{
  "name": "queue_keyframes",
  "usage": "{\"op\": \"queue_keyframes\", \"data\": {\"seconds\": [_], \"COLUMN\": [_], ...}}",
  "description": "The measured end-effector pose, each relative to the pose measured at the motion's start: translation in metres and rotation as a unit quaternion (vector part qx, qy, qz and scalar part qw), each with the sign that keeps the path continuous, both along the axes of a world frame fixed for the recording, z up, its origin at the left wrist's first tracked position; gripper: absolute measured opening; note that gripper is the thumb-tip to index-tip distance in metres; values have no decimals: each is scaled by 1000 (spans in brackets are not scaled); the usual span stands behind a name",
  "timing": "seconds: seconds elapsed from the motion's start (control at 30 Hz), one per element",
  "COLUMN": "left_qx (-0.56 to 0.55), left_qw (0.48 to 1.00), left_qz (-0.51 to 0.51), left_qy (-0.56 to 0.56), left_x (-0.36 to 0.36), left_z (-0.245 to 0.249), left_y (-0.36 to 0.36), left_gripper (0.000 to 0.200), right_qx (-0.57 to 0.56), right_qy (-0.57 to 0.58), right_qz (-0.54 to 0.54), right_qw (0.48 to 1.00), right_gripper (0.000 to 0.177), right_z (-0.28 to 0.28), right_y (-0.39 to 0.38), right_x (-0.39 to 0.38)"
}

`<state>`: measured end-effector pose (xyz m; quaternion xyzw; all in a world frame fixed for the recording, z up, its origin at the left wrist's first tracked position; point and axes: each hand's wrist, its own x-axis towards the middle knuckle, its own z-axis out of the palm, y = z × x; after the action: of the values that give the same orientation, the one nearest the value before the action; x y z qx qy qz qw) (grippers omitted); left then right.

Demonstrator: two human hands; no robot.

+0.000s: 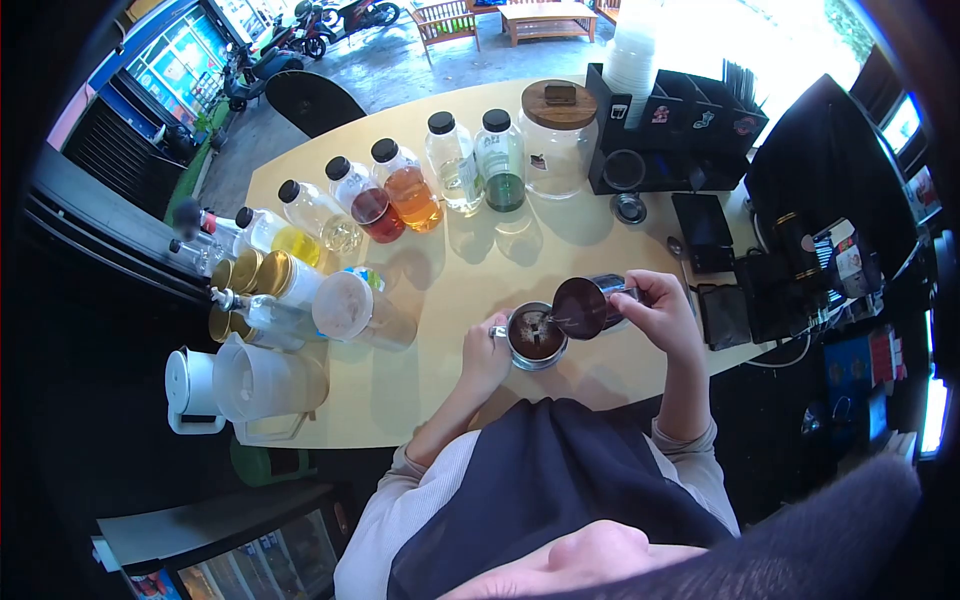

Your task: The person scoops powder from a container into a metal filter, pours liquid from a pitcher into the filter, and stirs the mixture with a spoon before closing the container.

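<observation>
My left hand point(487, 355) is closed round the handle of a metal cup point(536, 364), which stands upright on the table. Dark brown liquid with a paler frothy patch shows inside it. In my right hand point(655, 308), fingers closed on its handle, a metal pitcher point(583, 308) tips to the left. Its spout is at the cup's right rim, and its inside looks dark brown. Whether liquid is running between the two is too small to tell. Left of my left hand stands a clear tub point(362, 310) with a whitish lid.
Black-capped bottles, among them a red one point(376, 212) and an orange one point(412, 195), line the far edge. A wooden-lidded jar point(557, 150) and black organiser point(625, 160) stand behind. White jugs point(262, 380) are left; a spoon point(677, 250) and black monitor point(820, 200) are right.
</observation>
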<state>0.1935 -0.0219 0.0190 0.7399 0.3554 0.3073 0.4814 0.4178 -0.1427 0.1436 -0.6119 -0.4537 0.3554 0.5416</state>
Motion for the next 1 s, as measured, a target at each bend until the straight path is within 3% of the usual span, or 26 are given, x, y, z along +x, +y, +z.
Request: {"op": "queue_keyframes", "data": {"seconds": [1.0], "left_qx": [40], "left_qw": [999], "left_qz": [18], "left_qy": [21], "left_x": [-1], "left_z": [-2], "left_y": [1], "left_gripper": [45], "right_qx": [15], "right_qy": [-34], "right_qz": [2], "right_qw": [999], "right_gripper": [24], "right_z": [-6], "right_y": [2], "right_x": [4]}}
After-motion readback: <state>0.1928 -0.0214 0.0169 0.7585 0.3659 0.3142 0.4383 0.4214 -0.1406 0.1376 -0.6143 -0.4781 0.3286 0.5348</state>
